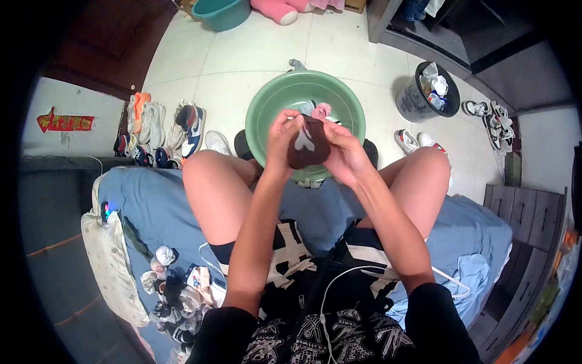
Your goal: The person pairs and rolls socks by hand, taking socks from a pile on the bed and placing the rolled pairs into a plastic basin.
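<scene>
A brown fabric item with a pale heart shape (309,145), probably a sock, is stretched between my two hands above a green basin (260,109). My left hand (284,134) grips its left upper edge, and my right hand (345,150) pinches its right side. Inside the basin, beyond my fingers, lie a pink bundled piece (322,110) and a pale grey one (307,108). A small grey cloth (296,64) hangs at the basin's far rim.
Shoes (191,127) stand in rows at the left. A bin with rubbish (418,97) stands at the right, and a teal basin (221,15) at the top. Many rolled socks (176,291) are heaped on the blue bedding (151,200) at my left.
</scene>
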Demonstrator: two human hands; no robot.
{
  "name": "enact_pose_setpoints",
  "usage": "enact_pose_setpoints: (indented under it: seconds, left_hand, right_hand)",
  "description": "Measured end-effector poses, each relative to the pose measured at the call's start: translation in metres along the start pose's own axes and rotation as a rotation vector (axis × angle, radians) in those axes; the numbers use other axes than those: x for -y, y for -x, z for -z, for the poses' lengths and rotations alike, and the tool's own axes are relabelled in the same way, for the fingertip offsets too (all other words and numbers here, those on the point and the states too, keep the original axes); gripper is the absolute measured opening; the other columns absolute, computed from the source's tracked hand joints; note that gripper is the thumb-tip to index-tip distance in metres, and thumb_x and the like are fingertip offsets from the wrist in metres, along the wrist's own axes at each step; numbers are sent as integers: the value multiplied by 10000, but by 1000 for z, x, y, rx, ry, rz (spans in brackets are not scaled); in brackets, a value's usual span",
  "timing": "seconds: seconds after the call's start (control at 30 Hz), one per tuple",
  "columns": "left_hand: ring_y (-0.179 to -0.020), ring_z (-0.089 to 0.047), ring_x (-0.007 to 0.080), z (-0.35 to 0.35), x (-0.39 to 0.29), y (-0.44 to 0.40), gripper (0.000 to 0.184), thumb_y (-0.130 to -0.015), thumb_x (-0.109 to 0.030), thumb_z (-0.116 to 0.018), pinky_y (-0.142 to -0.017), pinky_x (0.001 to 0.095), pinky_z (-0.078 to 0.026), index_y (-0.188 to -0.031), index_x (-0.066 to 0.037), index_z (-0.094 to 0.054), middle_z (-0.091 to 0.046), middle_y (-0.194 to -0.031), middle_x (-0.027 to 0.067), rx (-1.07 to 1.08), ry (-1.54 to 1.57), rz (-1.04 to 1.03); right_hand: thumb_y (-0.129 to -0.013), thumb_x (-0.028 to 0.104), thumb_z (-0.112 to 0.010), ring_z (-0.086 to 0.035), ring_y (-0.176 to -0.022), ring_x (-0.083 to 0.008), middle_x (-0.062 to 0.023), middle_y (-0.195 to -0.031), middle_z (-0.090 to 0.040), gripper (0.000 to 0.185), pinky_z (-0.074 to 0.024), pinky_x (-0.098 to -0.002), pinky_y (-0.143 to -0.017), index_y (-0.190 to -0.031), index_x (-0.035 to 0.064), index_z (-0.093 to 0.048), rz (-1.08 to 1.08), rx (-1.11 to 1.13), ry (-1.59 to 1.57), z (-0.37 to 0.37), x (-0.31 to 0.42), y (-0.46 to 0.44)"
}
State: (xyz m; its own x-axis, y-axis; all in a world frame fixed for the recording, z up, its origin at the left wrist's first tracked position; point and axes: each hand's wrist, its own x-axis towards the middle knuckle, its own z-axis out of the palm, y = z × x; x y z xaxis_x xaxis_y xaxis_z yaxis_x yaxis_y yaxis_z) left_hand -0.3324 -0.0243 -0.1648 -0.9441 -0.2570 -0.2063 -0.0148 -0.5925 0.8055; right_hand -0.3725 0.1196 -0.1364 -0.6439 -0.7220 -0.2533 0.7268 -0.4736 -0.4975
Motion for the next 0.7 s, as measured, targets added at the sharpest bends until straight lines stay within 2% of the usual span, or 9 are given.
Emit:
enact_pose_setpoints:
  seconds: [0.07,0.13,0.2,0.23,0.4,0.47,0.5,0.57,0.7]
  left_hand:
    - [-778,-581,85,4,9,-6,128,-935,-160,-584,-693,222,-458,-1027,-88,-533,-614,-865,17,36,30,59]
    - [-801,-592,99,1,11,-5,158,-939,-192,-577,-673,239,-493,-1052,-103,-511,-603,-926,45,66,-8,67]
    - [-850,-585,97,3,21,-6,124,-961,-172,-529,-707,250,-489,-1059,-100,-510,-604,-958,45,69,-163,43]
    - [-908,-572,102,7,23,-5,129,-972,-193,-503,-771,264,-471,-1058,-104,-539,-598,-990,37,26,-264,124]
    - [-989,-563,122,-7,6,-2,225,-973,-212,-507,-833,258,-449,-1108,-47,-580,-603,-1050,67,-55,-220,124]
    - [-1009,-568,137,-27,-15,8,261,-964,-199,-520,-854,262,-457,-1140,-14,-569,-607,-1078,90,-29,-132,187]
    - [-1009,-568,137,-24,-5,5,261,-964,-199,-520,-854,262,-457,-1140,-14,-569,-607,-1078,90,-30,-133,186]
    - [-999,-606,138,-14,19,-4,211,-923,-131,-565,-852,296,-500,-1100,-16,-587,-646,-1057,85,55,-473,-207]
    - [-981,-618,151,-13,2,-1,229,-897,-72,-570,-854,295,-503,-1117,-7,-581,-645,-1076,103,-38,-279,-147]
  right_hand:
    - [-967,243,-545,-567,-1008,-134,-40,-1094,-624,282,-425,-296,-910,-1161,40,-565,-27,23,29,-5,7,1]
    - [-968,248,-545,-571,-1001,-123,-35,-1082,-627,268,-437,-288,-894,-1140,44,-571,-57,40,49,3,12,0]
    - [-958,230,-564,-574,-972,-92,-26,-1052,-642,204,-449,-258,-844,-1059,55,-592,25,16,432,17,17,-8]
    - [-941,193,-598,-585,-902,-74,-23,-1005,-650,137,-445,-227,-800,-968,60,-608,120,-151,486,16,18,-6]
    - [-910,148,-648,-596,-809,-80,-33,-950,-643,105,-455,-231,-775,-927,45,-644,223,-248,528,20,13,-12]
    - [-898,150,-664,-585,-799,-73,-29,-907,-641,128,-458,-226,-753,-934,28,-672,391,-336,639,23,9,-13]
    - [-898,150,-664,-585,-799,-73,-29,-907,-641,128,-458,-226,-753,-934,28,-672,391,-334,639,26,8,-15]
    - [-878,162,-688,-567,-751,-73,-22,-849,-621,159,-456,-214,-727,-932,12,-687,438,-354,772,32,9,-17]
    - [-896,178,-660,-573,-767,-86,1,-772,-632,151,-442,-218,-695,-883,30,-687,275,-344,803,27,19,-11]
